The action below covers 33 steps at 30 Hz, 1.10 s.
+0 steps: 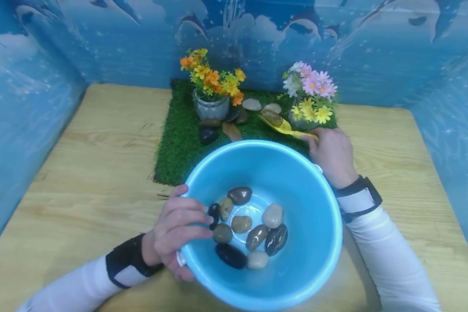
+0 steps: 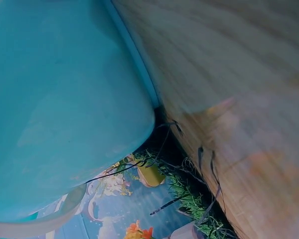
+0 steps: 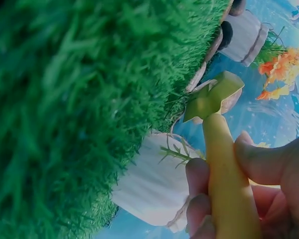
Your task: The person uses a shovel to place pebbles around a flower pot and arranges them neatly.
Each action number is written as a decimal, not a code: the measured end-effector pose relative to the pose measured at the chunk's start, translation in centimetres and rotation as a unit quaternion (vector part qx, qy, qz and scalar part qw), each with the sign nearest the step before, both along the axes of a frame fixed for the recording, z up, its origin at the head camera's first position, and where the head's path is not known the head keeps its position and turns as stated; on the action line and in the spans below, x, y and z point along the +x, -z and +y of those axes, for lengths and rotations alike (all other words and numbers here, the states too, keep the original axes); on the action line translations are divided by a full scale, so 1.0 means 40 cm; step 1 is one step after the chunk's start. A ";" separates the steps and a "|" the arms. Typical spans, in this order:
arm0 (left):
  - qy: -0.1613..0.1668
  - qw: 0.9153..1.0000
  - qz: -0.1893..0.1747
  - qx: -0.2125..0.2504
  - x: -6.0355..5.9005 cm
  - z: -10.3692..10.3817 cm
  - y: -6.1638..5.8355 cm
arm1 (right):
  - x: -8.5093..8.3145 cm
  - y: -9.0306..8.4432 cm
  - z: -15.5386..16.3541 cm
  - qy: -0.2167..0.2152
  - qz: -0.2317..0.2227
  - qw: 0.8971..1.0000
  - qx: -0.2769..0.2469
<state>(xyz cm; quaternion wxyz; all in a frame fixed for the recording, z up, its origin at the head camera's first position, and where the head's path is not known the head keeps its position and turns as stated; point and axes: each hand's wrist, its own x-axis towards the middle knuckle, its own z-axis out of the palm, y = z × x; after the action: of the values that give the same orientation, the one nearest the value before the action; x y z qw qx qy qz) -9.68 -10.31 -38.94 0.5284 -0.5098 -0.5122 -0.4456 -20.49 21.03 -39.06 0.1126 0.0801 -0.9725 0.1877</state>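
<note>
A light blue bucket stands on the wooden table and holds several smooth pebbles. My left hand grips its near-left rim, fingers curled inside. My right hand holds the handle of a yellow scoop beyond the bucket; a brown pebble lies in the scoop's bowl above the green turf mat. In the right wrist view, fingers wrap the scoop. The left wrist view shows the bucket wall close up.
On the turf stand a grey pot of orange and yellow flowers and a pot of pink and yellow flowers. Several pebbles lie between them. Blue sea-themed walls enclose the table on three sides.
</note>
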 end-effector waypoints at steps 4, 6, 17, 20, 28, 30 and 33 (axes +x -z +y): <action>-0.004 1.000 0.004 0.001 0.003 0.000 -0.002 | -0.005 0.001 0.002 -0.002 -0.005 1.000 0.000; -0.004 1.000 0.000 -0.003 0.007 -0.002 -0.002 | -0.007 0.002 0.003 -0.002 -0.008 1.000 -0.001; 0.001 1.000 0.015 0.003 0.007 0.000 -0.012 | -0.013 -0.009 0.011 0.005 -0.053 0.998 -0.039; 0.003 1.000 0.014 0.004 0.006 0.000 -0.007 | -0.013 -0.017 0.013 0.008 -0.069 0.996 -0.046; 0.006 1.000 0.016 0.000 0.004 0.005 -0.016 | 0.011 -0.068 0.014 0.000 -0.105 0.994 -0.041; 0.007 1.000 0.015 -0.004 0.004 0.000 -0.007 | 0.029 -0.101 0.016 -0.001 -0.109 0.993 -0.046; 0.009 1.000 0.020 -0.001 0.001 -0.002 0.005 | 0.067 -0.160 0.020 -0.003 -0.095 0.994 -0.050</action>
<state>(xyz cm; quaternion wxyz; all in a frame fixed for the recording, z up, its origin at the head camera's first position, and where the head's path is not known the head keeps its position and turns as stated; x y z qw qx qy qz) -9.63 -10.39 -39.16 0.5336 -0.5238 -0.4975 -0.4398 -17.82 21.82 -32.64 0.0228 0.0589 -0.9679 0.2432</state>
